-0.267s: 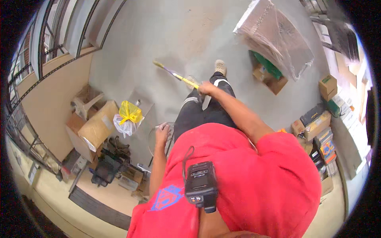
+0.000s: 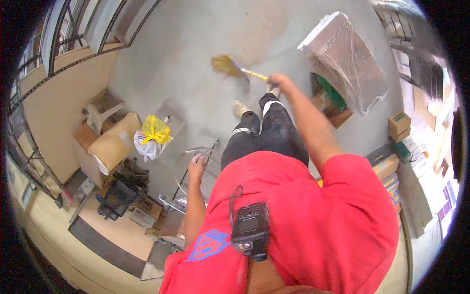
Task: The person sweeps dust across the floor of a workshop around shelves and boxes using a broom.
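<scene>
My right hand (image 2: 279, 81) is closed around the yellow handle of a broom (image 2: 255, 75). Its broad yellowish bristle head (image 2: 224, 65) is over the grey floor ahead of my feet, blurred by motion. My left hand (image 2: 197, 165) hangs low at my left side, loosely curled with its fingers a little apart, and holds nothing that I can see. Around and behind it in the picture shows a round, thin-rimmed metal-framed stand (image 2: 180, 171); whether my fingers touch it I cannot tell.
A plastic-wrapped flat carton (image 2: 345, 63) leans at the far right over other boxes. To the left, a yellow plastic bag (image 2: 155, 129) sits beside a brown carton (image 2: 115, 142). Black metal shelving (image 2: 56, 68) lines the left, and more boxes (image 2: 399, 126) stand at right. Debris (image 2: 262, 29) lies on the floor ahead.
My right hand has moved forward and to the right with the broom, whose bristle head now shows broad side on. My left foot has come forward. My left hand stays low.
</scene>
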A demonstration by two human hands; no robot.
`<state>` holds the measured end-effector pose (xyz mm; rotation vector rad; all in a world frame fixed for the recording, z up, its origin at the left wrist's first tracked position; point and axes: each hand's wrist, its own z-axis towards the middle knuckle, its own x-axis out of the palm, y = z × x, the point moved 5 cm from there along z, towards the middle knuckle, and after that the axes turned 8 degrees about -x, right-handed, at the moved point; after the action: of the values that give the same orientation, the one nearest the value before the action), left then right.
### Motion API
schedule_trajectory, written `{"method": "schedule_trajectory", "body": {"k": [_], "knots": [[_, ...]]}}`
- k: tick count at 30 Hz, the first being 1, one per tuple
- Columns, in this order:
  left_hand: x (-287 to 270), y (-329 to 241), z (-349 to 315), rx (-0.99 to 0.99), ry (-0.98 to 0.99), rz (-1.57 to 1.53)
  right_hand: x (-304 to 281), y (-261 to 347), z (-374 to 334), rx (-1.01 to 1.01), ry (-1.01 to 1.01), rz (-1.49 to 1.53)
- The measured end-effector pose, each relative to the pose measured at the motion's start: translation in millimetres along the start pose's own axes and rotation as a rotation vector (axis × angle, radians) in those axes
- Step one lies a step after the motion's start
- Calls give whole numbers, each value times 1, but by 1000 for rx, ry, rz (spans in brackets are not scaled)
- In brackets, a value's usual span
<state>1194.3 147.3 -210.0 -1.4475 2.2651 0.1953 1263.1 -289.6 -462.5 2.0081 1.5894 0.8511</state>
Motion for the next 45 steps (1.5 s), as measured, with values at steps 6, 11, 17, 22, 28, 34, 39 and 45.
{"method": "schedule_trajectory", "body": {"k": [6, 11, 17, 22, 28, 34, 39, 45], "knots": [[23, -15, -2, 75, 21, -40, -163, 70, -5, 2, -251, -93], [29, -8, -9, 42, 12, 1, -194, 104, 26, 309, -386, -154], [26, 8, -11, -9, -20, -64, -173, 128, 14, 11, -659, -262], [23, 45, -4, -36, -44, -163, -50, 140, -49, 98, -321, -645], [36, 45, -16, -37, -13, -139, 87, 57, -55, -129, 149, -566], [38, 42, -16, -56, 15, -276, 67, -14, -10, -334, 534, -1298], [20, 116, -2, -77, -33, -206, -67, 18, -35, 242, 130, -745], [49, 63, -7, -62, 33, -167, -116, 54, -81, 108, -539, -678]]}}
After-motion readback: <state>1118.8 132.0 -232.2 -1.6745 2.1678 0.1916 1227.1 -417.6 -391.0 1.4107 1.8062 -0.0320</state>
